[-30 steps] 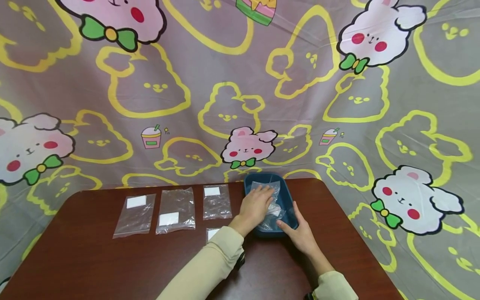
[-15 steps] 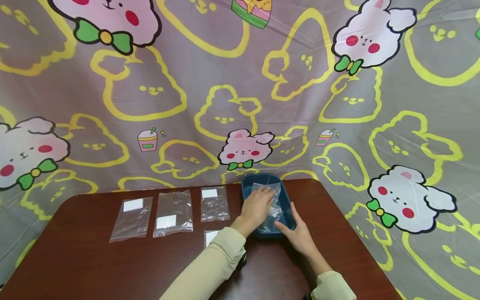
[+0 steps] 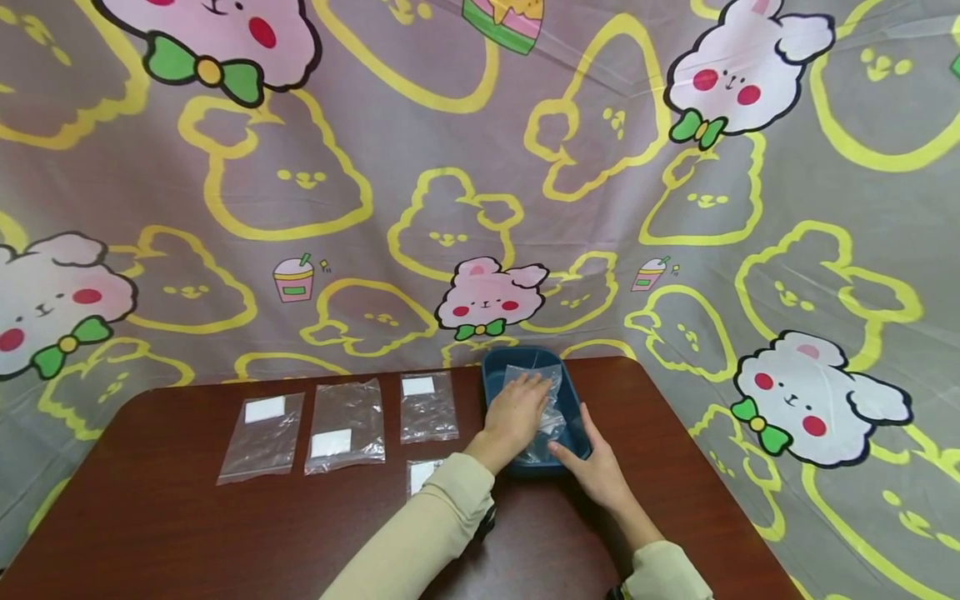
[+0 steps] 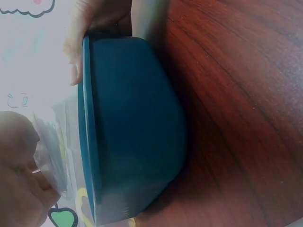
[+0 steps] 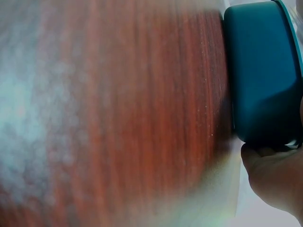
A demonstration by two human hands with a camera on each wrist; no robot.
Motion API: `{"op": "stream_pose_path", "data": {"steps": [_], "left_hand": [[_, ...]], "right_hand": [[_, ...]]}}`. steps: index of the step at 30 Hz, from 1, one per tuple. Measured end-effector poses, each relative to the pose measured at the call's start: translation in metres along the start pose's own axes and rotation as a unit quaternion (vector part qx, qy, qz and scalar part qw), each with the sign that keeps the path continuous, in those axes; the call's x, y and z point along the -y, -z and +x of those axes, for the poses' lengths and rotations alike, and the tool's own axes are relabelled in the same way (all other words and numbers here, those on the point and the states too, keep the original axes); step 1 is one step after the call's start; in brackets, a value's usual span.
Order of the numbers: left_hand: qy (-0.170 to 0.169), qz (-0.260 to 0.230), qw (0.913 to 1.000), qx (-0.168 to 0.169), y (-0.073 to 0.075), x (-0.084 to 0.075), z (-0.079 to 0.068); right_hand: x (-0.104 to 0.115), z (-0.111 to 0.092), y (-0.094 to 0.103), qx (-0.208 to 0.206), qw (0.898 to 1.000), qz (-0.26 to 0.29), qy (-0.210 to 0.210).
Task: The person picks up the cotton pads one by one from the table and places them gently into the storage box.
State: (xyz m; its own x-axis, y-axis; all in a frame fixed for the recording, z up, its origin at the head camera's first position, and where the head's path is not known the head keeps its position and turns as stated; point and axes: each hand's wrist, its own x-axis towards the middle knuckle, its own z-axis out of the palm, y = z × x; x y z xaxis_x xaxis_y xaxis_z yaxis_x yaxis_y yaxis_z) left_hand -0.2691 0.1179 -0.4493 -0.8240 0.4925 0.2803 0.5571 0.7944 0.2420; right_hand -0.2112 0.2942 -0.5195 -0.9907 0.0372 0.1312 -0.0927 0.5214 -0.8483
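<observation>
A dark blue plastic bin (image 3: pixel 573 400) stands at the far side of the table, with clear zip bags (image 3: pixel 553 414) in it. My left hand (image 3: pixel 513 417) reaches over the near left rim, and its extended fingers rest on the bags. In the left wrist view, clear plastic lies beside the left hand (image 4: pixel 21 170). My right hand (image 3: pixel 600 471) grips the bin's near right corner, thumb at the rim and fingers along the outer wall. The right wrist view shows part of the right hand (image 5: pixel 274 182) against the bin's outer wall (image 5: pixel 260 71).
Left of the bin, clear zip bags with white labels lie flat: one far left (image 3: pixel 262 442), one beside it (image 3: pixel 347 421), and one nearer the bin (image 3: pixel 429 408). Another bag (image 3: pixel 420 477) is partly under the left sleeve. A patterned cloth (image 3: pixel 375 208) hangs behind the table (image 3: pixel 225 533).
The view has shifted slightly. Both hands keep the same places, the left on the bags and the right on the bin.
</observation>
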Motion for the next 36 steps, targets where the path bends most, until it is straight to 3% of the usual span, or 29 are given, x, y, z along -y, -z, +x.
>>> {"op": "stream_pose_path", "data": {"steps": [20,28,36], "left_hand": [[-0.018,0.039,0.9990,0.007,-0.012,0.006,-0.007],[-0.030,0.018,0.9993,0.014,-0.012,0.002,-0.013],[-0.047,0.032,0.9983,0.015,-0.006,-0.003,-0.019]], "right_hand": [[0.003,-0.002,-0.003,0.005,1.000,0.010,0.000],[0.004,-0.003,-0.002,0.002,1.000,0.013,0.006],[0.004,-0.002,-0.001,0.002,1.000,0.013,0.018]]}}
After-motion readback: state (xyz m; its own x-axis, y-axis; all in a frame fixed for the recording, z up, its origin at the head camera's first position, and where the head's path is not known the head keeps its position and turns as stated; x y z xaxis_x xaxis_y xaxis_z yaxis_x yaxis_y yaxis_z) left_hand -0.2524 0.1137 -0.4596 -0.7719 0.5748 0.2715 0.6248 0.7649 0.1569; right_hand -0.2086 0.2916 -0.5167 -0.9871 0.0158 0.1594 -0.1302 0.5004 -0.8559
